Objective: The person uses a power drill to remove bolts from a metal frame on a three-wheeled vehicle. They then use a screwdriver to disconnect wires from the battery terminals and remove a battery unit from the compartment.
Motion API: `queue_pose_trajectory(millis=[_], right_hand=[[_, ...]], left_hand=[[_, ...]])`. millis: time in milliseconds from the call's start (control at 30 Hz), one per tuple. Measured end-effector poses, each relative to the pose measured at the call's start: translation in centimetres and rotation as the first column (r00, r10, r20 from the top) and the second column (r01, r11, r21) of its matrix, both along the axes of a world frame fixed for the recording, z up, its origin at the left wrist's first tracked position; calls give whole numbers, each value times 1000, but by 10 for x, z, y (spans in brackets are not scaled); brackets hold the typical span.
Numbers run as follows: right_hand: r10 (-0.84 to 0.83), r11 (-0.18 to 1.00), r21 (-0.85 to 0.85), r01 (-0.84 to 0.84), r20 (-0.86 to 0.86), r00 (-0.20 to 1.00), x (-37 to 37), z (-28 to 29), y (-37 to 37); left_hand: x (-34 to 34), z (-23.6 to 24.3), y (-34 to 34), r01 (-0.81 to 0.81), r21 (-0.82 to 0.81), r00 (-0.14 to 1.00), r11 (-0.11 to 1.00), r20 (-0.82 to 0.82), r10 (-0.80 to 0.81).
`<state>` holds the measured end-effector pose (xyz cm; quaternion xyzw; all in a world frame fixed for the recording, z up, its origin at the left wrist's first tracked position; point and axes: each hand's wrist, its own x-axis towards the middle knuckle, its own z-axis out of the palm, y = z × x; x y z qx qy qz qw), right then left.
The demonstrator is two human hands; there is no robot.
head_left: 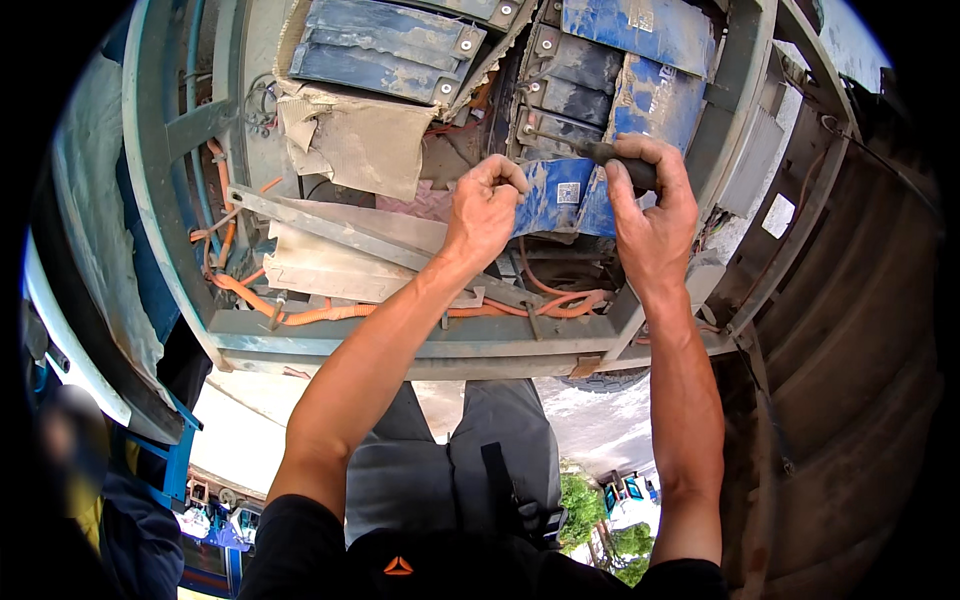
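My left hand (490, 205) pinches the left end of a dusty blue sheet (540, 190) with a square printed code on it. The sheet bows slightly and sits above the near end of the right-hand battery cells. My right hand (655, 220) is closed round the dark handle of a screwdriver (632, 168). Its thin shaft points left, over the terminals. The right thumb lies against the sheet's right end; whether it grips the sheet too I cannot tell. Just beyond are dirty blue battery cells (655, 100) and dark cells with bolted terminals (570, 100).
A metal frame (480, 338) surrounds the battery bay. Orange cables (330, 315) run along its near side, below a loose metal bar (350, 235). Torn beige board (375, 145) lies by the left-hand cells (385, 45). Another person (120, 510) is at the lower left.
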<state>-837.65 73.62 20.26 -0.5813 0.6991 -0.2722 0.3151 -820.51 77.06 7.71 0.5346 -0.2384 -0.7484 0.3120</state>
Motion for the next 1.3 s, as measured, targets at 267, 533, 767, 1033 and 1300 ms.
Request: queue_pose_trajectory(millis=[267,533,767,1033,1300], right_hand=[[291,852,484,-199,-121,949,28,28,-22],[-632,286,934,214,16,774,19,25,-69],[-233,363,904,224,-145,962,48,30,-79],[895,383,743,-548,-446,20,33,24,-77],[429,872,-67,-485,-373,822,6,-3,-10]], left_hand=[[25,12,32,-13,33,1000,999,-26,14],[46,11,25,74,15,995,997,59,-75],[43,6,3,201,-81,957,976,231,-178],[15,6,-13,301,-293,890,907,427,-158],[-6,-25,-57,728,-468,525,501,850,32]])
